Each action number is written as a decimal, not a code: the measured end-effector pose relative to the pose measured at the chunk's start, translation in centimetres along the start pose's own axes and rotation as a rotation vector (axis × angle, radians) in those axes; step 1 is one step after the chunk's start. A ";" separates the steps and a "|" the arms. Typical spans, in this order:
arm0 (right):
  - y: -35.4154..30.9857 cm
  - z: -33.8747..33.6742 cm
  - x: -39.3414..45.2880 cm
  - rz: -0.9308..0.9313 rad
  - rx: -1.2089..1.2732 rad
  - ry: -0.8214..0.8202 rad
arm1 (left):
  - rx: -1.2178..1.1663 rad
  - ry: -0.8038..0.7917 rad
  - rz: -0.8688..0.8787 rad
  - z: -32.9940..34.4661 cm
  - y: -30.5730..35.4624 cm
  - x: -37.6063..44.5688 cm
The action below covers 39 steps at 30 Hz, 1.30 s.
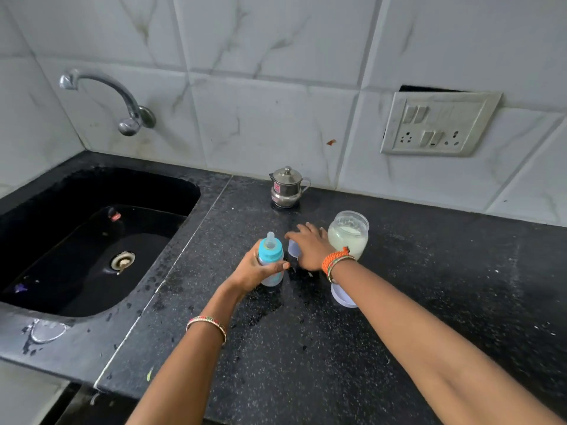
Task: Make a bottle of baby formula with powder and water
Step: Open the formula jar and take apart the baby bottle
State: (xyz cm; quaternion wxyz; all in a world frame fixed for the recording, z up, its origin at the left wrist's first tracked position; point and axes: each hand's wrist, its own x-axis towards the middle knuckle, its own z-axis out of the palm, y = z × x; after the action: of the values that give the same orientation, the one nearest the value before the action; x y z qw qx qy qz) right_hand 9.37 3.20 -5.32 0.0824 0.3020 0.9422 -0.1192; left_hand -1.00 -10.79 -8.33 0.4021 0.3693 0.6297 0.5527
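- Left hand, mid-frame, wraps its fingers around the baby bottle, upright on the black tabletop.
- Right hand rests loosely spread over a small clear cap, just right of the bottle.
- Powder jar stands right of that hand.

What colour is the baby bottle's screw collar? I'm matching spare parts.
Turquoise blue, on the baby bottle held in the left hand; seen clearly in the head view.

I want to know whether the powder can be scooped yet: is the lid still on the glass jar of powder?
No: the glass jar stands open-mouthed on the counter, and a pale lid lies apart, near the right wrist.
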 end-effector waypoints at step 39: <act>-5.5 -5.5 -2.1 -0.495 0.311 0.127 | -0.068 -0.692 -0.206 -5.4 3.5 1.8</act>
State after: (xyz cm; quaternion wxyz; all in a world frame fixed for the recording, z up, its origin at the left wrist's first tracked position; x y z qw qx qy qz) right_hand 7.35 -0.80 1.41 -0.0555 0.0790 0.9609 -0.2594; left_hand -6.57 -10.89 -4.64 0.6568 0.4557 0.4715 0.3722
